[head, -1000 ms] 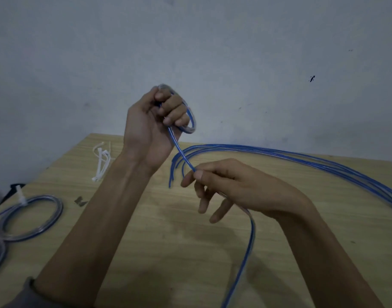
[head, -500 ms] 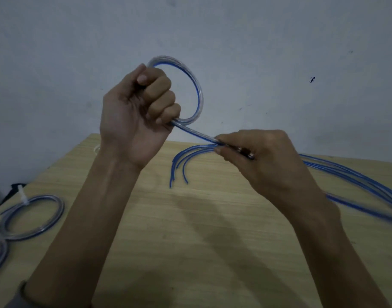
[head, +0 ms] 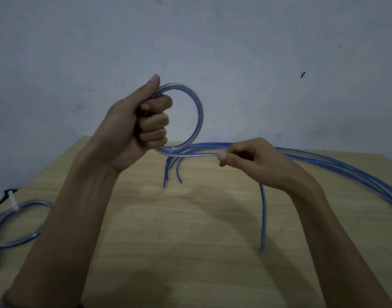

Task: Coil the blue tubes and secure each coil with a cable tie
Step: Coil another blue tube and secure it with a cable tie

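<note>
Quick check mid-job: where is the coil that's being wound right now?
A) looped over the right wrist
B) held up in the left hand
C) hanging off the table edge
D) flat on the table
B: the left hand has its grip closed round the coil, lifted above the table, while the right hand pinches the tube's free run.

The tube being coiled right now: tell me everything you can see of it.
The tube being coiled is thin, blue-cored with a clear glossy skin, probably flexible plastic. It forms a round upright loop above the table, gripped in the left hand. From the loop's bottom it runs right to the right hand, which pinches it; the free tail hangs down, blurred.
</note>
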The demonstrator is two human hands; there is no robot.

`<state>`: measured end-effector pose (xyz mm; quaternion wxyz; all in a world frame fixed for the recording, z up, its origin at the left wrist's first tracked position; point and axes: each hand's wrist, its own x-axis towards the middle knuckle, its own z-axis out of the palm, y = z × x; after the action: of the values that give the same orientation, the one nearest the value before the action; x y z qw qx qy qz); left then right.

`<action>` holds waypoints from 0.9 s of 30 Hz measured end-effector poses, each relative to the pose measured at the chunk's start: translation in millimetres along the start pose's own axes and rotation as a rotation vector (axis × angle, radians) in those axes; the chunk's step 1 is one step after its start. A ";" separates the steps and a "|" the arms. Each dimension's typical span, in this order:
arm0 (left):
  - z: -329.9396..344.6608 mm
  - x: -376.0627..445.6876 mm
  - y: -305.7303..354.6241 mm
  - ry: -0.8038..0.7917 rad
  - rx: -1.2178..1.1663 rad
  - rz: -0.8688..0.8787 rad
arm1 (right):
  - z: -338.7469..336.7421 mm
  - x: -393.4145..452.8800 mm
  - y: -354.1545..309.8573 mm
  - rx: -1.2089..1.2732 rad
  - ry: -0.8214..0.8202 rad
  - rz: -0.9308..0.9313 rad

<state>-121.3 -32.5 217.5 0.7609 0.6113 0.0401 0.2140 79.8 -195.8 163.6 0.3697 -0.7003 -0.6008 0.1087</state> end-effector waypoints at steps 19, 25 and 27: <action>38.5 10.7 -55.8 -0.161 1.315 -0.082 | 1.4 0.6 -16.5 -0.654 0.605 -0.169; 25.1 22.1 -62.8 0.082 1.308 0.040 | 11.2 -4.8 -32.0 -0.694 0.416 -0.109; 20.9 25.6 -66.4 0.170 1.301 0.112 | 12.4 -5.4 -34.4 -0.658 0.346 -0.106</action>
<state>-73.0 -52.7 164.9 0.2179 0.9286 0.1894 0.2331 44.8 -195.9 175.6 0.2263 -0.7575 -0.5677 -0.2294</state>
